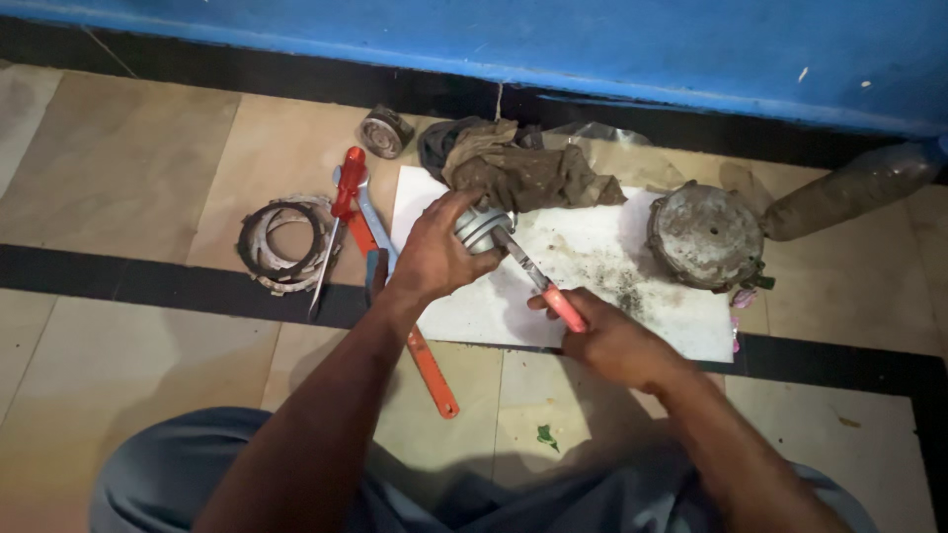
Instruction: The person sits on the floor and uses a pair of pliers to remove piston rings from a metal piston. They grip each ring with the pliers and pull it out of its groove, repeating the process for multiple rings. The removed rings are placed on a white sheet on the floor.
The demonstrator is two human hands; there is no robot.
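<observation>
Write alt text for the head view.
A left hand holds a round ribbed metal part over white paper while the right hand presses an orange-handled tool against it; nearby floor holds a screwdriver and clutch plates.

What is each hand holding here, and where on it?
Left hand grips the round grooved metal part around its side. Right hand holds the small tool by its orange handle.
</observation>
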